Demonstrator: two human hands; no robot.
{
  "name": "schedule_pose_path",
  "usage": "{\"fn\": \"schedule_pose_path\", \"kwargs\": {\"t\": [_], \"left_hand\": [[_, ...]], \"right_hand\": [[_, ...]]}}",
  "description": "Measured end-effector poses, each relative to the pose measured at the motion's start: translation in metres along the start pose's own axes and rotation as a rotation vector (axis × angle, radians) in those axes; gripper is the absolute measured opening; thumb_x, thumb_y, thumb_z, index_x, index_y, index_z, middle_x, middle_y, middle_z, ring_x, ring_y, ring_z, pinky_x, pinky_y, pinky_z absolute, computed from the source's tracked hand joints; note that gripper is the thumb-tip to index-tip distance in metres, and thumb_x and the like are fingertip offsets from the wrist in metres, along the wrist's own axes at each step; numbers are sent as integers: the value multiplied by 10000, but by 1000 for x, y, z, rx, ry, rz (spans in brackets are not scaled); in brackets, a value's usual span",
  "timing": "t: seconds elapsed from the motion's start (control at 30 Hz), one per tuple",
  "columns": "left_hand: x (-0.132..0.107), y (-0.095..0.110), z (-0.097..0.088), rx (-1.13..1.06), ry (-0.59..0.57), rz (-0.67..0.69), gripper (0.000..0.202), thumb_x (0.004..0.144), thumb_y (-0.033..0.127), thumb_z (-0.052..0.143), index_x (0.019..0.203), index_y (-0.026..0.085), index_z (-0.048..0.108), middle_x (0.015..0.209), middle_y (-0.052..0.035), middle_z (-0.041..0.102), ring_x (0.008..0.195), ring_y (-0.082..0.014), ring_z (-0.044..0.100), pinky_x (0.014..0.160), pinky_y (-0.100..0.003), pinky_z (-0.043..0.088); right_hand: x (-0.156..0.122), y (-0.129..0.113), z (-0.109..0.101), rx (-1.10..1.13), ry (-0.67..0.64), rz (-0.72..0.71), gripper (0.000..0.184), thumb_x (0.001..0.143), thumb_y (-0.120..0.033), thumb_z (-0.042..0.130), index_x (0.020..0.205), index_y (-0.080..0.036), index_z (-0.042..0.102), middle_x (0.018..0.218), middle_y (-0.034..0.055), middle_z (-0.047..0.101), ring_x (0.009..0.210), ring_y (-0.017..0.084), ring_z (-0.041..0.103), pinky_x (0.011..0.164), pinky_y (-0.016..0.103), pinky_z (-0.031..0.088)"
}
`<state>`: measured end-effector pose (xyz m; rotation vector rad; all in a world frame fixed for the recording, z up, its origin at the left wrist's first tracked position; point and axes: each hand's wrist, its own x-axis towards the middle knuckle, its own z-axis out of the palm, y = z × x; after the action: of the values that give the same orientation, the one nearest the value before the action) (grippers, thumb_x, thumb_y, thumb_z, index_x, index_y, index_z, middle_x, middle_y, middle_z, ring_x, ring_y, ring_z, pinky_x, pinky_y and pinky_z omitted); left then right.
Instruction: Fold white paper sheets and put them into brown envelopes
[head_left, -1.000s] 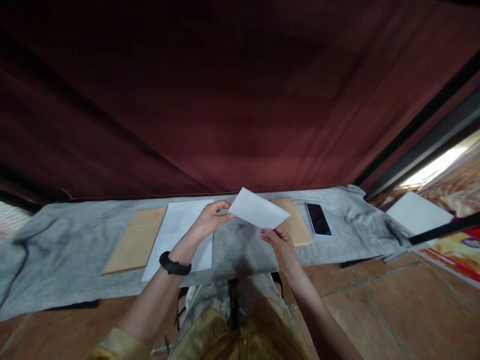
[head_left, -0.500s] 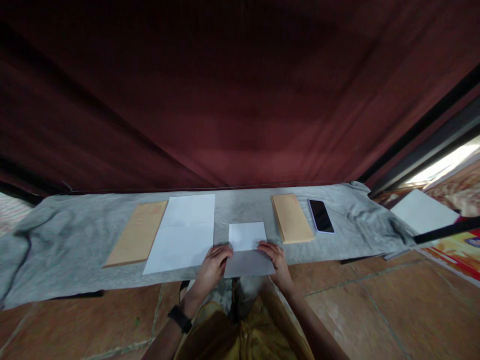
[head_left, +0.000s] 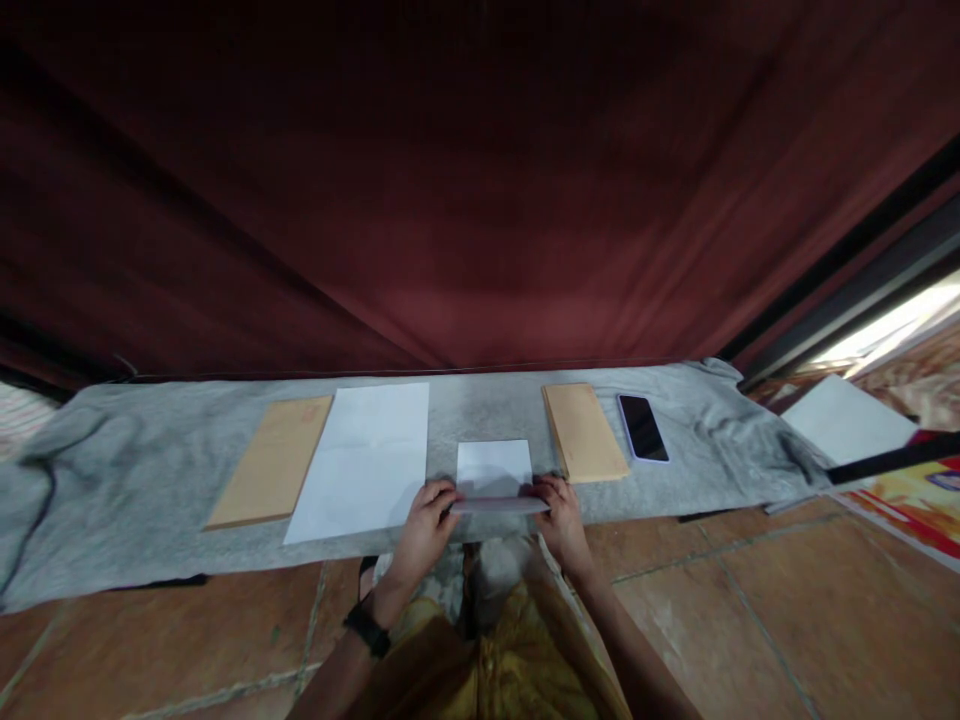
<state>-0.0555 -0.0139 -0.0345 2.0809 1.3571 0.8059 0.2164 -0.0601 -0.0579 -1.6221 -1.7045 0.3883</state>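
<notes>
A white sheet of paper [head_left: 493,467] lies on the grey cloth [head_left: 150,460] in front of me. Its near edge is lifted and curled over, held at both ends. My left hand [head_left: 424,520], with a black band on the wrist, pinches the left end of that fold. My right hand [head_left: 560,510] pinches the right end. Both hands rest at the cloth's front edge, above my knees.
A larger white sheet [head_left: 366,458] and a brown envelope [head_left: 274,471] lie to the left. Another brown envelope stack [head_left: 583,432] and a black phone [head_left: 642,426] lie to the right. A dark red curtain [head_left: 450,200] hangs behind. More white paper [head_left: 847,420] sits far right on the tiled floor.
The paper was held in the air, then laid flat on the cloth. Now both hands have lifted its near edge and are folding it away from me.
</notes>
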Motion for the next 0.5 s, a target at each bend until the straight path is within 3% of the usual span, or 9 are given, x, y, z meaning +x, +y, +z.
{"fn": "schedule_pose_path", "kwargs": {"t": [0.07,0.2,0.5], "left_hand": [[1,0,3,10,40,-13,157,886,242,597,952,231,739,1086,-78,677,1073,-250,617,983,-436,526],[6,3,11,60,118,-46,205,932,346,572,868,225,724,1035,-80,679,1040,-257,617,960,-441,527],[20,20,16,265,168,-124,226,930,346,560,750,222,615,929,-103,626,958,-299,572,902,-458,502]], "right_hand": [[2,0,2,-18,23,15,200,931,-205,549,1063,-216,699,1161,105,646,1123,266,566,970,422,463],[7,-4,4,-56,60,46,204,999,-335,515,1028,-213,675,1135,111,643,1079,265,567,947,428,469],[13,-16,12,-211,111,76,180,1014,-317,467,992,-208,609,1100,107,613,1031,255,547,888,400,435]]}}
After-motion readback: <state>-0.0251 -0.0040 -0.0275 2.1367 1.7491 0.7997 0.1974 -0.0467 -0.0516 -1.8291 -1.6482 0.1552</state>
